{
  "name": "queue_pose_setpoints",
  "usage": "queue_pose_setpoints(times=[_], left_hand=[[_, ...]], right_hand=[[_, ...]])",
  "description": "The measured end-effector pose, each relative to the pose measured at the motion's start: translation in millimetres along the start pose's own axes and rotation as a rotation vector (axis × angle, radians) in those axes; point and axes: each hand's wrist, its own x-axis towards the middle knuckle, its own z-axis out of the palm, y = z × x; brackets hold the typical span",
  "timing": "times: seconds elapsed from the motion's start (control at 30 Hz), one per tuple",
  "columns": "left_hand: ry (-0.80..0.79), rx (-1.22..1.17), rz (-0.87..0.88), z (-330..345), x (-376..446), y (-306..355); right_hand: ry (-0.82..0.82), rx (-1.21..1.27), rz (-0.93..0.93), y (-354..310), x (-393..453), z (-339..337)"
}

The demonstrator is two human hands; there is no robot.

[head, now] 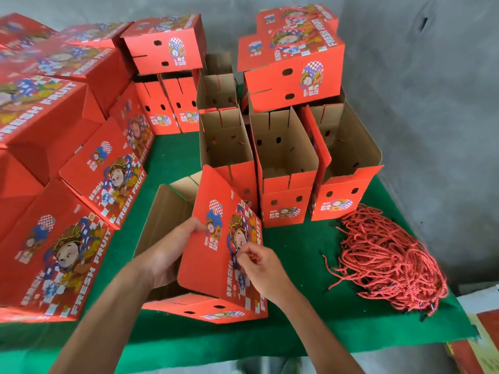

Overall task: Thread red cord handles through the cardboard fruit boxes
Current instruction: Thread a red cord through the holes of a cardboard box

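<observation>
An open red cardboard fruit box [213,260] stands on the green table in front of me, its printed lid flap raised. My left hand [172,249] grips the flap's left edge, thumb on the printed side. My right hand [259,263] pinches a short piece of red cord [253,257] against the flap's printed face. A large heap of loose red cords [391,260] lies on the table to the right.
Three open boxes [286,163] stand in a row behind the one I hold, with closed boxes stacked on them. Many closed boxes [62,255] are piled at the left. The green cloth [297,314] ends at the near edge; a grey wall rises at the right.
</observation>
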Motion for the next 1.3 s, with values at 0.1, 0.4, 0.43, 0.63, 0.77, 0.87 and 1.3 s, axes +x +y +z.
queue_pose_setpoints(times=[0.1, 0.4, 0.43, 0.63, 0.77, 0.87, 1.3], left_hand=[[0.003, -0.043, 0.012, -1.6, -2.8, -2.7], [-0.159, -0.213, 0.014, 5.0, 0.8, -8.6], [-0.161, -0.205, -0.003, 7.5, 0.7, -9.9], [-0.078, 0.353, 0.148, 42.0, 4.5, -24.6], [-0.086, 0.550, 0.107, 57.4, 12.9, -23.1], [-0.092, 0.506, 0.062, 63.0, 18.4, -22.0], [-0.003, 0.165, 0.019, 40.4, 8.2, -19.3]], right_hand=[[-0.040, -0.064, -0.022, -4.3, 1.5, -1.9], [-0.245, -0.332, -0.031, -18.4, 3.4, -21.0], [-0.258, -0.358, -0.042, -19.0, 2.7, -23.8], [-0.288, -0.349, -0.031, -13.6, 0.2, -27.8], [-0.227, -0.316, -0.005, -3.7, -2.3, -27.5], [-0.167, -0.234, 0.006, 4.8, -3.9, -21.2], [0.061, -0.292, -0.029, 25.1, 0.0, 9.0]])
